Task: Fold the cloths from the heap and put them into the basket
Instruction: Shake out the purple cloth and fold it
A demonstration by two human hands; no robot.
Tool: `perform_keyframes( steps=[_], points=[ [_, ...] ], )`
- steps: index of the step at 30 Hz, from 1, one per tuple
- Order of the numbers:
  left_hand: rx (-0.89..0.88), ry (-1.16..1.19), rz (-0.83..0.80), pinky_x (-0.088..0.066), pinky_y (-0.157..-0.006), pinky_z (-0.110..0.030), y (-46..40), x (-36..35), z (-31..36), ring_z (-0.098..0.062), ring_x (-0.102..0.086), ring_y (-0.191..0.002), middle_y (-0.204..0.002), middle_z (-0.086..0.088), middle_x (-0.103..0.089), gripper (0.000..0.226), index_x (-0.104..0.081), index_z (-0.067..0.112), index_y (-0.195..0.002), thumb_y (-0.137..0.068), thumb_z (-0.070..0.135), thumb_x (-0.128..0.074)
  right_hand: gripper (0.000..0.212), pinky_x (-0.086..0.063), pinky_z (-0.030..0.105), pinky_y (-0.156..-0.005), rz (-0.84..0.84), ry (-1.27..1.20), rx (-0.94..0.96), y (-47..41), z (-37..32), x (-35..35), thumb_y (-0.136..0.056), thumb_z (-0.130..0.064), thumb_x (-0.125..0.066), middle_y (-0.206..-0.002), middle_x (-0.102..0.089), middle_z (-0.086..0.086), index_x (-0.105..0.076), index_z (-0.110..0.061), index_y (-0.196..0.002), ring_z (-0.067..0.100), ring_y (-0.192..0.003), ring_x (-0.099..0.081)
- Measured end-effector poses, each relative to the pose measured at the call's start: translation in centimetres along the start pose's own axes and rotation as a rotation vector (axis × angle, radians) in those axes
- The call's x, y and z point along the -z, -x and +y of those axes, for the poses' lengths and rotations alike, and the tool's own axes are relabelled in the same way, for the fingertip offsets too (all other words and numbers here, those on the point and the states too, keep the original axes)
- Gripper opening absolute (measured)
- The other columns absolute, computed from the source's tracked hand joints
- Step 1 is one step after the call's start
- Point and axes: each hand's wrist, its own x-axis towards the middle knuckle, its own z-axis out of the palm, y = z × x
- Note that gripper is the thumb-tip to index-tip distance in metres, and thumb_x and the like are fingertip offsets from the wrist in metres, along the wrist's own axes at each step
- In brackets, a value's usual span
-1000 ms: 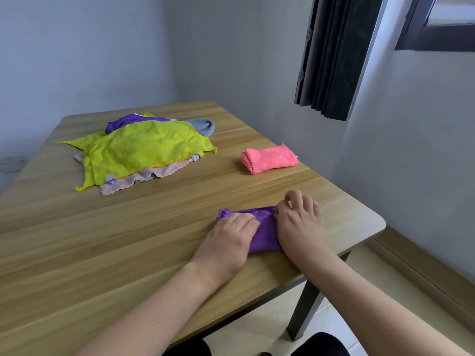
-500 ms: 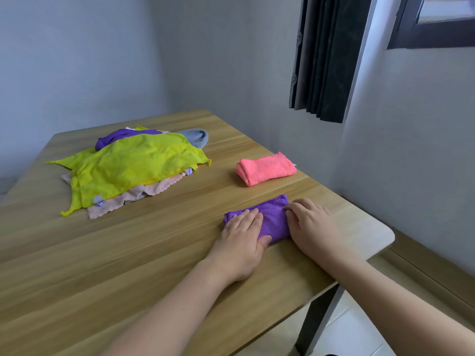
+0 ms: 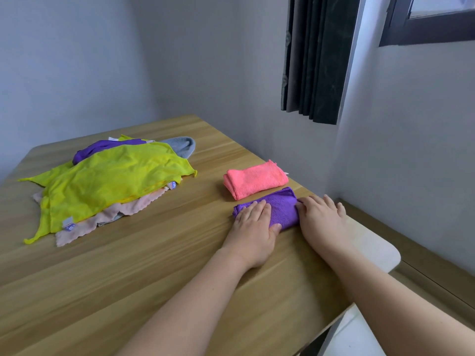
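Note:
A folded purple cloth [image 3: 281, 208] lies on the wooden table [image 3: 133, 265], right beside a folded pink cloth [image 3: 255, 178] behind it. My left hand [image 3: 253, 228] rests flat on the purple cloth's left part, fingers straight. My right hand [image 3: 322, 219] lies flat at the cloth's right end, fingertips touching its edge. The heap [image 3: 108, 181] sits at the far left of the table: a yellow-green cloth on top, with purple, grey and pale pink cloths under it. No basket is in view.
The table's right corner [image 3: 380, 253] is close to my right hand, with the wall and a wooden skirting beyond. A dark curtain [image 3: 316, 57] hangs by the window at the upper right.
Both hands have slid the folded purple cloth away from me, up against the pink cloth. The hands went from curled over it to lying flat.

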Motion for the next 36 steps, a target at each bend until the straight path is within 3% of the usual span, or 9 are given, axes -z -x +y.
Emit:
perform_keyframes(
  steps=[5,9,15,19,21,23,26,32,36],
  points=[
    [-0.015,-0.017,0.020,0.001,-0.120,-0.033,-2.4,-0.7,0.4,-0.017,-0.003,-0.148,-0.161,-0.005,-0.010,0.062,-0.015,0.010,-0.153,-0.102,0.042,-0.029,0.038,-0.020,0.051,-0.110,-0.022,-0.105,-0.169,-1.7,0.4,-0.3,-0.100,-0.041,-0.025,-0.130,-0.055,0.002,-0.050,-0.020,-0.119,0.023,-0.128,-0.040],
    [-0.037,-0.023,0.040,0.001,-0.120,-0.033,-3.5,-1.1,0.5,-0.017,-0.005,-0.148,-0.161,-0.005,-0.012,0.061,-0.016,0.010,-0.153,-0.102,0.042,-0.029,0.041,-0.023,0.053,-0.109,-0.033,-0.082,-0.218,-2.2,0.4,-0.8,-0.099,-0.037,-0.018,-0.125,-0.056,0.003,-0.053,-0.016,-0.108,0.024,-0.125,-0.042],
    [-0.031,-0.011,0.057,0.001,-0.119,-0.033,-4.2,-1.3,0.5,-0.017,-0.005,-0.148,-0.161,-0.005,-0.012,0.061,-0.016,0.010,-0.153,-0.102,0.041,-0.029,0.054,-0.018,0.051,-0.113,-0.019,-0.123,-0.242,-2.0,0.2,-0.9,-0.100,-0.042,-0.016,-0.147,-0.041,0.002,-0.035,-0.015,-0.142,0.024,-0.138,-0.031],
    [-0.035,-0.012,0.063,0.001,-0.119,-0.032,-4.2,-1.4,0.6,-0.017,-0.005,-0.148,-0.161,-0.006,-0.012,0.061,-0.017,0.010,-0.152,-0.102,0.041,-0.029,0.053,-0.017,0.050,-0.114,-0.017,-0.165,-0.228,-2.0,0.3,-0.9,-0.099,-0.042,-0.017,-0.150,-0.037,-0.001,-0.027,-0.021,-0.147,0.022,-0.139,-0.031],
    [-0.036,-0.013,0.071,0.000,-0.119,-0.033,-4.2,-1.4,0.6,-0.018,-0.005,-0.148,-0.161,-0.006,-0.013,0.061,-0.017,0.010,-0.152,-0.102,0.041,-0.029,0.047,-0.020,0.050,-0.113,-0.019,-0.193,-0.222,-2.0,0.4,-0.6,-0.099,-0.039,-0.018,-0.144,-0.045,-0.001,-0.034,-0.024,-0.141,0.022,-0.135,-0.036],
    [-0.033,-0.019,0.069,0.000,-0.119,-0.033,-4.2,-1.4,0.6,-0.018,-0.005,-0.148,-0.161,-0.006,-0.013,0.061,-0.017,0.010,-0.152,-0.102,0.042,-0.028,0.038,-0.025,0.051,-0.108,-0.015,-0.185,-0.204,-1.9,0.4,-0.6,-0.099,-0.036,-0.019,-0.128,-0.056,-0.001,-0.047,-0.024,-0.121,0.024,-0.126,-0.043],
    [-0.035,-0.021,0.072,0.000,-0.120,-0.033,-4.1,-1.4,0.5,-0.017,-0.005,-0.148,-0.161,-0.006,-0.013,0.061,-0.017,0.010,-0.152,-0.102,0.042,-0.028,0.036,-0.027,0.051,-0.106,-0.019,-0.159,-0.191,-1.8,0.3,-0.4,-0.099,-0.035,-0.019,-0.117,-0.057,-0.004,-0.052,-0.024,-0.105,0.024,-0.119,-0.046],
    [-0.046,-0.020,0.100,-0.003,-0.121,-0.034,-4.1,-1.7,0.2,-0.017,-0.008,-0.148,-0.160,-0.005,-0.016,0.061,-0.019,0.011,-0.152,-0.101,0.044,-0.029,0.039,-0.026,0.049,-0.107,0.006,-0.174,-0.178,-1.6,0.3,-0.2,-0.101,-0.032,-0.022,-0.138,-0.050,-0.003,-0.037,-0.026,-0.137,0.024,-0.128,-0.042],
    [-0.054,-0.004,0.127,-0.004,-0.121,-0.034,-4.0,-1.6,0.4,-0.019,-0.010,-0.148,-0.160,-0.006,-0.018,0.061,-0.021,0.010,-0.152,-0.101,0.042,-0.032,0.045,-0.020,0.047,-0.113,0.046,-0.233,-0.176,-1.4,0.0,0.0,-0.101,-0.030,-0.025,-0.148,-0.041,0.001,-0.031,-0.020,-0.145,0.021,-0.137,-0.034]
  ],
)
